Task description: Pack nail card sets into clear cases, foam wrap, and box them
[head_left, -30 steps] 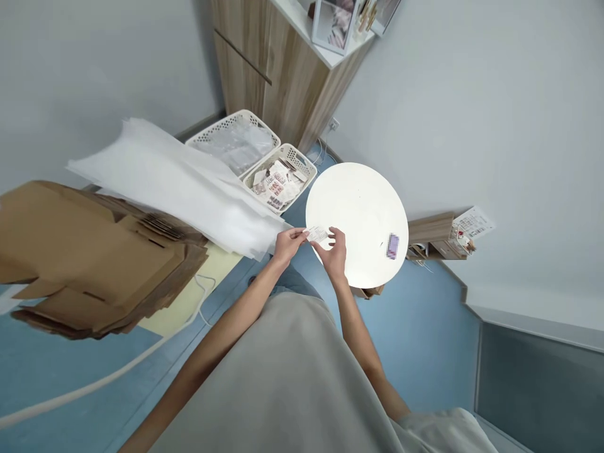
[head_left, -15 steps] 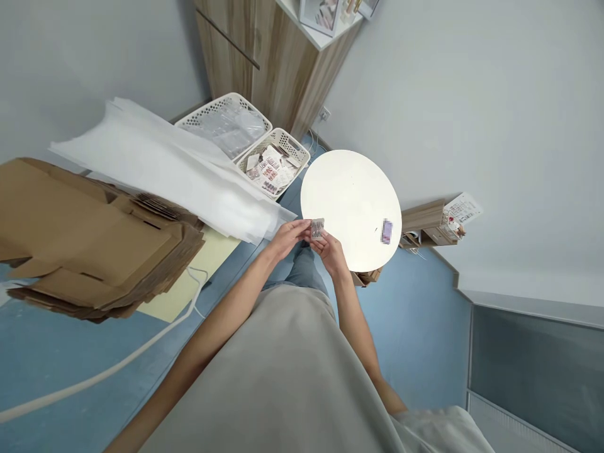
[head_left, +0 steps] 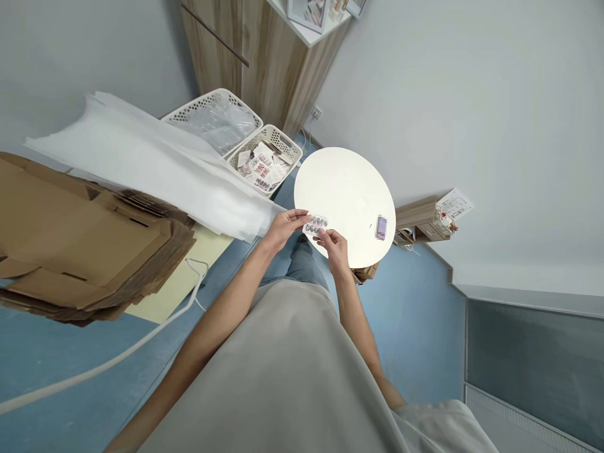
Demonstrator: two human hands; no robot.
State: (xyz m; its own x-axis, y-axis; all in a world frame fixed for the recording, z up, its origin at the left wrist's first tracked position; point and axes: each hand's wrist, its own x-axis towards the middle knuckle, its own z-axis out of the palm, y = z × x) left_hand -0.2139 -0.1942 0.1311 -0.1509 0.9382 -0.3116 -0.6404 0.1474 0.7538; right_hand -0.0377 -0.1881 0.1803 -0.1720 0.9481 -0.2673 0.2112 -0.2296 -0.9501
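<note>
Both of my hands hold one small clear packet (head_left: 316,224) with rows of little dark and pink pieces in it, at the near edge of a round white table (head_left: 346,189). My left hand (head_left: 284,227) pinches its left end. My right hand (head_left: 335,245) grips it from below on the right. The packet's printed face is turned up towards me.
A small purple object (head_left: 381,228) lies on the table's right side. Two white baskets stand on the floor: one (head_left: 278,140) holds several similar packets, the other (head_left: 213,107) clear bags. White sheets (head_left: 141,170), flattened cardboard boxes (head_left: 85,245), a wooden cabinet (head_left: 255,56) and a white cable (head_left: 94,371) surround them.
The packet was turned over in my hands: a white label side showed before, now the side with the small pieces shows. The view has shifted slightly.
</note>
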